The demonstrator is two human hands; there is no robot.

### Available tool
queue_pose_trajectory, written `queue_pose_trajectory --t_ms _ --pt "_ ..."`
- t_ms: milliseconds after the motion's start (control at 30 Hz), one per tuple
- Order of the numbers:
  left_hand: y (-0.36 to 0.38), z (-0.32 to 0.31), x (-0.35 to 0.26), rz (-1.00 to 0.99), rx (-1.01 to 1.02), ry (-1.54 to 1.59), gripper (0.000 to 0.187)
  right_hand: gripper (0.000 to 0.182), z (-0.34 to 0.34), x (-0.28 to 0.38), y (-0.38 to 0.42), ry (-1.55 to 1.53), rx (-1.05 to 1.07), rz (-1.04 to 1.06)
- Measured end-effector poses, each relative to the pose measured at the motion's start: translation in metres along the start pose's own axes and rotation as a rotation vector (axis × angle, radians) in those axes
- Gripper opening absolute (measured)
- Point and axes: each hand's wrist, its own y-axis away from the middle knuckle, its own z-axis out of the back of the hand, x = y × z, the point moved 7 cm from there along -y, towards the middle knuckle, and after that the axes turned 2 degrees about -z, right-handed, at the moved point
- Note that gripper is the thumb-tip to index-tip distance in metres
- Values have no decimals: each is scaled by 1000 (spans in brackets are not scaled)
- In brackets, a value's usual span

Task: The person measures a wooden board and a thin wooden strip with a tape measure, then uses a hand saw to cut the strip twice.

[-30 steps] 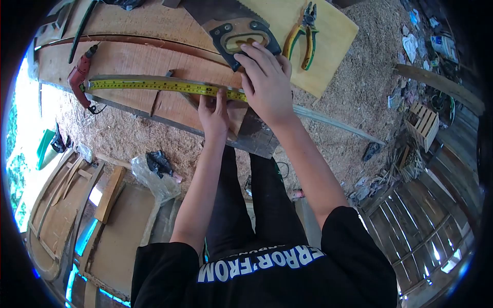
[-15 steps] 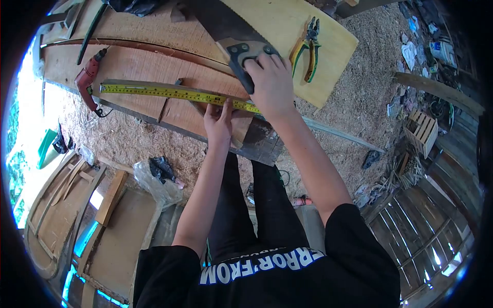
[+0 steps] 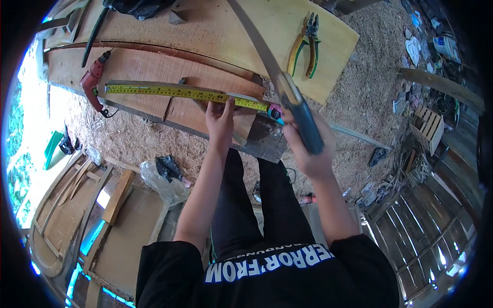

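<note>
My right hand [image 3: 316, 154] is wrapped around the handle of a handsaw [image 3: 303, 123], whose blade points up and away, seen nearly edge-on. A yellow tape measure [image 3: 179, 92] is drawn out along a narrow wooden strip [image 3: 139, 82]. My left hand [image 3: 220, 123] grips the tape and strip near their middle, fingers over the blade; its palm side is hidden. The pink and turquoise tape case [image 3: 276, 113] lies at the right end, just left of my right hand. Under the strip is a plywood-topped bench [image 3: 138, 64].
A red drill [image 3: 93, 79] lies at the bench's left. Pliers [image 3: 306, 46] with green-yellow handles rest on a pale board [image 3: 331, 56]. Sawdust [image 3: 364, 92] covers the ground. A wooden crate [image 3: 428, 124] stands right; curved wooden frames [image 3: 56, 220] are at lower left.
My right hand has lifted the handsaw off the boards, moving it right and toward me and turning its blade edge-on. The tape case has come into view. My left hand keeps its place on the tape.
</note>
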Motion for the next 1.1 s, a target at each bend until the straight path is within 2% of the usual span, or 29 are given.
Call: queue_pose_trajectory --t_ms 33,100,200,300,433,500,567,700,767,900,967,1033,1067,1100 --pt "0 1 0 -1 -7 -26 27 10 6 1 16 -1 -6 -7" --pt "2 0 -2 4 -10 -54 28 13 20 -14 51 -158 30 -259" --pt "5 -7 -6 44 -16 8 30 19 37 -8 96 -251 -34 -382" --pt "3 -7 -6 44 -29 14 30 26 46 -1 135 -271 -18 -404" --pt "-2 -8 -2 69 25 24 28 24 42 8 179 -313 -41 -487" --pt "-2 -4 -5 85 31 20 26 24 36 12 195 -445 -113 -497" --pt "-2 -7 0 146 91 10 26 27 30 22 203 -439 -108 -451" --pt "-5 -12 -6 74 161 -19 22 24 34 44 247 -473 -268 -605" --pt "-4 -15 -7 85 162 -37 19 26 47 52 267 -224 -240 -637" --pt "-6 -13 0 56 159 -28 18 30 57 68 283 -281 -234 -737" --pt "-3 -13 4 50 175 -16 19 30 56 65 295 -303 -268 -750" --pt "1 -16 7 74 180 -66 20 30 53 67 299 -262 -228 -502" --pt "3 -18 7 74 186 -67 20 30 54 68 305 -262 -234 -502" --pt "6 -18 6 66 164 -62 18 31 52 68 307 -339 -274 -619"
